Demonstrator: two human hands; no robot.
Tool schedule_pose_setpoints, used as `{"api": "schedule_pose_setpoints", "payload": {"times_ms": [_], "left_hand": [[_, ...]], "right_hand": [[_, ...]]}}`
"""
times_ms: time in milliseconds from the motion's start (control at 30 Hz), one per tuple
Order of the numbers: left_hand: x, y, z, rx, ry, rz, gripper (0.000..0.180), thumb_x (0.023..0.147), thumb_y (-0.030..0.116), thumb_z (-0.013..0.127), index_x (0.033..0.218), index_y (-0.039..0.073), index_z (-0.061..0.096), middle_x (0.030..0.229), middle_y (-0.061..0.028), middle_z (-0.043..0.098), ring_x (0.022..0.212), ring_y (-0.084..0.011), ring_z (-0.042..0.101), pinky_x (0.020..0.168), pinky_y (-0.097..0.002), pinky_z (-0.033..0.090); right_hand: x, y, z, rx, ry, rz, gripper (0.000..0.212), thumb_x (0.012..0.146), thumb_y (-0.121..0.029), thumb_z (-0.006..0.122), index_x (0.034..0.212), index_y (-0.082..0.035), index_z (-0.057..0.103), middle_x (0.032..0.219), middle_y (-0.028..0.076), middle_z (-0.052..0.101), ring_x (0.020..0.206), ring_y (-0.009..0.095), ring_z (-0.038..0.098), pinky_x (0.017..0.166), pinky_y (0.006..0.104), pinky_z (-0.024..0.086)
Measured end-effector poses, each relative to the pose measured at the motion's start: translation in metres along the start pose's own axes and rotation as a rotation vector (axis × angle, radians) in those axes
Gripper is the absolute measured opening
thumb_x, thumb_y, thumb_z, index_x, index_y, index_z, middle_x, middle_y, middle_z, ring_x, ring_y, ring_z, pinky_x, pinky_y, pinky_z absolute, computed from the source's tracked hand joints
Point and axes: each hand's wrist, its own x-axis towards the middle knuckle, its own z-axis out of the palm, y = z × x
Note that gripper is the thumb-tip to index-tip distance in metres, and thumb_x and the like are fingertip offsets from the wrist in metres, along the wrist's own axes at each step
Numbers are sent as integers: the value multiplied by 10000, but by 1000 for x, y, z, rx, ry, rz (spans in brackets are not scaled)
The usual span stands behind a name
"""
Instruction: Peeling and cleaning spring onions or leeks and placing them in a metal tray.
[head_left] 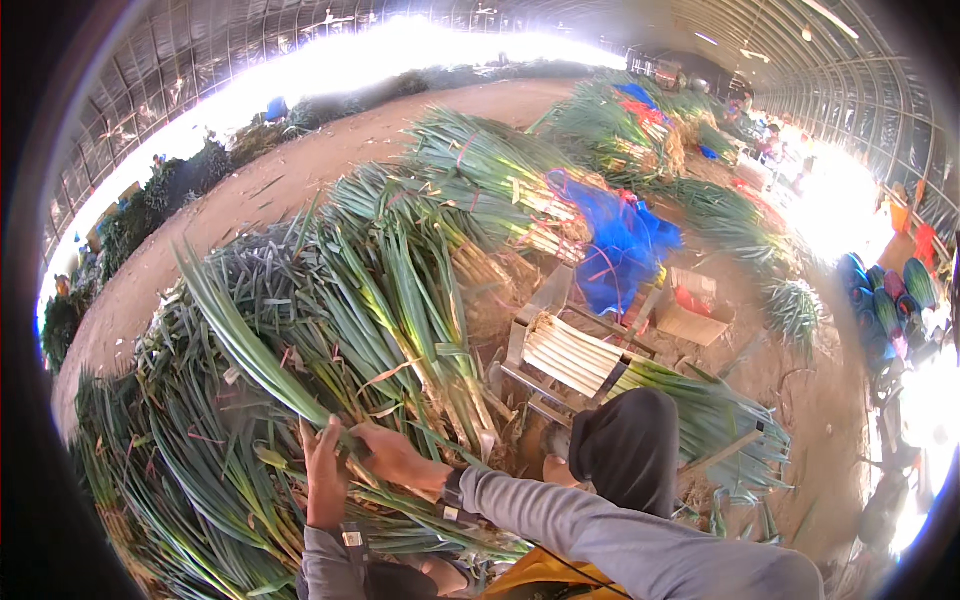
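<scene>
Both hands close on one long green onion leaf [262, 370]: the left hand [324, 478] wraps its base, and the right hand [396, 458] pinches it just at three o'clock of the left. Broad, flat and pale-green, the leaf runs toward ten o'clock over the heaped green onion pile [330, 300]. A wooden rack [560, 350] of trimmed stalks sits at two o'clock.

Two hands [325, 480] [395, 455], one wooden frame [545, 330], one blue net [620, 245], one cardboard box [690, 310].
</scene>
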Motion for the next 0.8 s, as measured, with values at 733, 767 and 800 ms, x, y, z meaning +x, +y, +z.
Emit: {"api": "schedule_pose_setpoints", "payload": {"times_ms": [733,767,800], "left_hand": [[1,54,-9,-170,-17,358,313,1005,164,643,1282,47,555,954,-15,570,828,-111,555,733,-284,490],[1,53,-10,-163,26,382,300,1007,154,638,1274,43,560,962,-17,575,814,-111,566,713,-287,490],[-4,53,-29,-134,100,436,294,1008,142,632,1275,43,561,970,-17,584,792,-110,577,696,-285,492]], "right_hand": [[-107,72,-34,410,-634,452,438,1038,-318,535,1343,-6,571,1131,136,658,1067,261,620,939,422,502],[-148,110,-20,530,-734,735,431,1037,-300,515,1345,-4,570,1155,162,671,1119,289,629,984,424,496],[-174,110,-19,73,-1009,437,416,1035,-281,494,1339,-8,576,1138,162,685,1098,296,645,961,425,509]]}}
